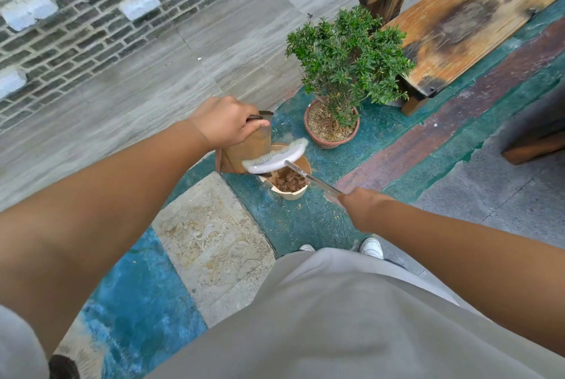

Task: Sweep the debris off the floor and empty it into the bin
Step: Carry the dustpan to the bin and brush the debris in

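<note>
Fingers of left hand [224, 124] grip the tilted dustpan [244, 149], right hand [362, 207] grips the brush [275, 158]; debris could miss the small bin [290, 189] at centre.

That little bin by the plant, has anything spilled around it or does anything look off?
A few light crumbs lie on the green floor just beside the bin; its rim looks notched on the near-left side. Otherwise the dustpan tips over it normally.
</note>
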Demonstrator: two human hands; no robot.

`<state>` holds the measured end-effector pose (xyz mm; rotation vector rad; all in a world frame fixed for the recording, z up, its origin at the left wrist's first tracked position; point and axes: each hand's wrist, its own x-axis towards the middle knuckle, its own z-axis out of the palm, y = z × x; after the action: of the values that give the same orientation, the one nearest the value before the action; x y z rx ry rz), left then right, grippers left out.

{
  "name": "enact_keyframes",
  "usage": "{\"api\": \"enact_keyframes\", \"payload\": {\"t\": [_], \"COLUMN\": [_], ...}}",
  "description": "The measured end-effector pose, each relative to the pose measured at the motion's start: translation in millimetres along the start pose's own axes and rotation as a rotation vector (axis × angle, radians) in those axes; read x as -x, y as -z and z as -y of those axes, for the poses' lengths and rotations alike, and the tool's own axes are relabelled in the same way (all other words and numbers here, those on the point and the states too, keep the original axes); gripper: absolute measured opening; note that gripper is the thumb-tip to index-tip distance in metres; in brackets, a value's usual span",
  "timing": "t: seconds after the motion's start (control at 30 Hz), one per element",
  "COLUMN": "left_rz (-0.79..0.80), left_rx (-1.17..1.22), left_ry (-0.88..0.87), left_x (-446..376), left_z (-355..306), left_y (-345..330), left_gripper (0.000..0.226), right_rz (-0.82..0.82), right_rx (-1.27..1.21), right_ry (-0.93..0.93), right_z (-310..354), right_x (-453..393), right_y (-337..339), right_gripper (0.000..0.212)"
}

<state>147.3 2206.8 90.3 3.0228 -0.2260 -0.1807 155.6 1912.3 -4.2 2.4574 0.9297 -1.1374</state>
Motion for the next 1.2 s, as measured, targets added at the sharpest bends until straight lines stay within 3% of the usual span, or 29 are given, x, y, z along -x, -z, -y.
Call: {"api": "enact_keyframes", "payload": {"t": [0.4,0.6,0.87,1.07,1.2], "left_rz": [-0.021,-0.091,-0.165,-0.259,-0.245], "left_rx": [0.033,0.125,0.334,0.454,0.488], "left_ry": [0.074,0.128,0.259,0.224,0.147], "left_x": [0,1,-9,-28,-47], "left_z": [21,28,4,-28,-63], "left_y": [7,11,11,17,13], "left_gripper": [0.044,0.045,0.041,0.044,0.044], "right_rz": [0.086,0.113,0.11,0.123,0.128], "right_rx": [-0.182,-0.495,-0.952,-1.221,-1.539], "right_ry": [-0.164,-0.107,-0.125,-0.162,-0.167], "right_z": [-33,-33,-43,-38,-48], "right_x": [19,23,29,41,65], "right_y": [-9,14,33,40,45], "right_gripper": [0.056,0.052,0.066,0.055,0.028]}}
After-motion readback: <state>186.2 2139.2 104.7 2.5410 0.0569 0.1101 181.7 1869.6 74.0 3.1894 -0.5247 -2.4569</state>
